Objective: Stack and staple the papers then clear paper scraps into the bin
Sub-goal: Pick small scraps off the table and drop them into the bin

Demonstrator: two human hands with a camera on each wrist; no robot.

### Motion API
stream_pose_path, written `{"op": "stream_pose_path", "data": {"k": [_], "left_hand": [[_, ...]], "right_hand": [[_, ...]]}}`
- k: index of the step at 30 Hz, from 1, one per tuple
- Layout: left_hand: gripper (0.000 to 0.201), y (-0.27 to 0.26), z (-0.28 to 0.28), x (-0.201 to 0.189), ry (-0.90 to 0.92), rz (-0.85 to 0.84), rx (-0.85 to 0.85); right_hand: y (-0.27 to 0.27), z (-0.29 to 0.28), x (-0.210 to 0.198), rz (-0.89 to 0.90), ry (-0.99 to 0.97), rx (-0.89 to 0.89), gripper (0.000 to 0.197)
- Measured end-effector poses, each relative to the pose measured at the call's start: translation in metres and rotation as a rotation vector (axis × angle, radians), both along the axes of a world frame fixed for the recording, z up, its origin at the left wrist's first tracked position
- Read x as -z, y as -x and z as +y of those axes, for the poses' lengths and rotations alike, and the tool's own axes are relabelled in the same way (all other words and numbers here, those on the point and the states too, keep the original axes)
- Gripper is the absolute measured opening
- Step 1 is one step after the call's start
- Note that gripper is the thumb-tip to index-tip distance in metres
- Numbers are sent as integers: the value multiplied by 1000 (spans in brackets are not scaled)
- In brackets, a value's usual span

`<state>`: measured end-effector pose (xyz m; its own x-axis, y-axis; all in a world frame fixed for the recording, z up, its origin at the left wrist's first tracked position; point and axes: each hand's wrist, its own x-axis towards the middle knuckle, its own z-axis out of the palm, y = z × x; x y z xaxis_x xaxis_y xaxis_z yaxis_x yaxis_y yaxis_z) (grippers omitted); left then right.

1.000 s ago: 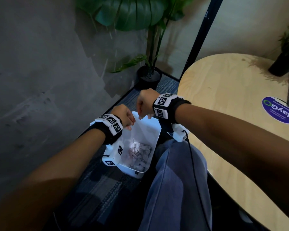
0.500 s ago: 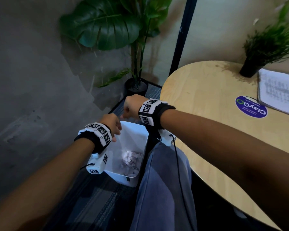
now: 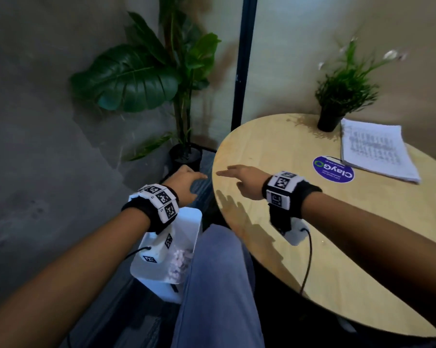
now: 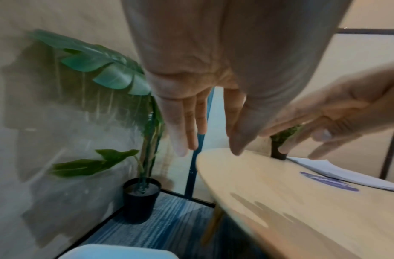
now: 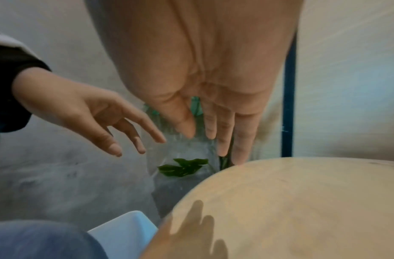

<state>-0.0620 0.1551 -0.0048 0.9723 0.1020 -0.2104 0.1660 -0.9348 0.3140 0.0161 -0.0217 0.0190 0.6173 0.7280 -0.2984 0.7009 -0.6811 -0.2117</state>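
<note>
A white bin (image 3: 194, 222) stands on the floor left of my knee, with pale paper scraps (image 3: 179, 259) in its bottom; its rim shows in both wrist views (image 4: 116, 252) (image 5: 125, 227). My left hand (image 3: 186, 183) hovers above the bin's far end, fingers straight and empty (image 4: 191, 122). My right hand (image 3: 239, 177) is over the left edge of the round wooden table (image 3: 312, 234), open and empty (image 5: 216, 126). A stack of printed papers (image 3: 377, 151) lies at the table's far right.
A small potted plant (image 3: 337, 101) stands on the table beside the papers, and a round purple sticker (image 3: 333, 169) lies in front of them. A tall leafy plant in a black pot (image 3: 184, 156) stands in the floor corner by a dark post (image 3: 244, 59). My jeans-clad leg (image 3: 219, 285) lies between bin and table.
Both hands have risen from over the bin and spread open, the right one moving onto the table's edge. The view has swung up and right, bringing the papers in.
</note>
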Motion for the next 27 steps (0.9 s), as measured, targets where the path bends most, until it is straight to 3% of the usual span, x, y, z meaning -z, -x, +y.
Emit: {"op": "stream_pose_path", "data": {"k": [7,15,18,20,24,27], "left_hand": [[58,-45,-83,2,-99,144,183],[81,-53,-203,46,-93,303,344],[99,-43,-229,73,-112,335,401],[107,-35,-241,84,-126,310,429],[110,-23,-261,94,-162,233,465],[110,-23,-273,95,-164,252,504]], "right_hand": [[-3,-148,7,-13,-8,278,61],[3,-276,44,49,243,612,58],[17,-299,64,42,364,666,56],[26,-303,76,23,447,643,65],[40,-287,94,-59,480,560,86],[47,-265,98,-59,461,481,90]]}}
